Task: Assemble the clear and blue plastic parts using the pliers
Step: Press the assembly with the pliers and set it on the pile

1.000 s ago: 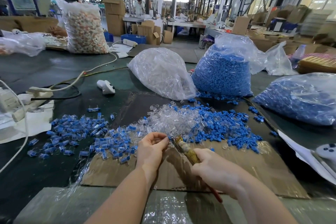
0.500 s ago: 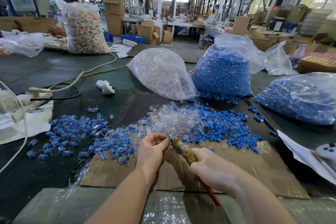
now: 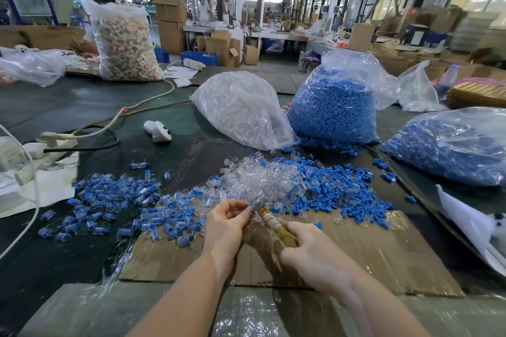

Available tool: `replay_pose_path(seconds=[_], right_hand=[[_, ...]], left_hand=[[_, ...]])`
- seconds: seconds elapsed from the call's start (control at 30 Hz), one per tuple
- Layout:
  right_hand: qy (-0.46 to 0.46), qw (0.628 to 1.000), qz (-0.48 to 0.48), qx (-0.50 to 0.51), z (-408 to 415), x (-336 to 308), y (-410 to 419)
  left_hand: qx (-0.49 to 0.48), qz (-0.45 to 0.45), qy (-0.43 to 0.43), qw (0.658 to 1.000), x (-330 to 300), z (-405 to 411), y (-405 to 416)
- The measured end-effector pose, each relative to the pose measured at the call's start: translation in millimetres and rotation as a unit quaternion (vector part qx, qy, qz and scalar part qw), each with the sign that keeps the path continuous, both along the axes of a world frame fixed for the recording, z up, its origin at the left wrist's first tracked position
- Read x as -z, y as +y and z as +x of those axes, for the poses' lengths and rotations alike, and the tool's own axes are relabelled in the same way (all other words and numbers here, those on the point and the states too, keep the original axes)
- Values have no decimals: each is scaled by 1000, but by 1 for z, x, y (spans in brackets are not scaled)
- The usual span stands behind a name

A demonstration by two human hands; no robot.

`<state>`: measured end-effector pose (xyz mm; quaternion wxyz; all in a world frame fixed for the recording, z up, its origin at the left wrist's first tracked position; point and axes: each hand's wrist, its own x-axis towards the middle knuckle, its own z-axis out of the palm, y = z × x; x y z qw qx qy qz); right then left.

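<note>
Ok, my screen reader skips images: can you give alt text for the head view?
A left hand pinches a small clear part against pliers gripped by the right hand, over cardboard strewn with clear parts and blue parts; bulk bags behind.

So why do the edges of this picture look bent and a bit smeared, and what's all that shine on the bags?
Head view: the wide-angle lens bows the ceiling beams and table edges; the far right shelves are smeared, while the left hand and right hand on the pliers stay fairly sharp; overhead and window light glints off the clear bag and the plastic film at the near edge; shadows are soft.
</note>
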<state>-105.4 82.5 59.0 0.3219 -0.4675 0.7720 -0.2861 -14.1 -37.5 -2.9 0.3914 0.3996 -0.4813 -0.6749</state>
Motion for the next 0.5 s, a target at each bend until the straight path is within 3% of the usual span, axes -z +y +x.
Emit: replay_pose_path(seconds=[0.1,0.2,0.33,0.5], right_hand=[[-52,997,-29,44,-5,4,3],[71,990,-29,121,-21,20,1],[252,945,27,207,-48,31,5],[356,895,116,243,-71,45,14]], left_hand=[[2,-6,2,1000,1,1,1],[-1,-47,-24,999,3,3,3],[-7,-136,-91,987,4,1,7],[7,-195,-145,970,4,-2,11]])
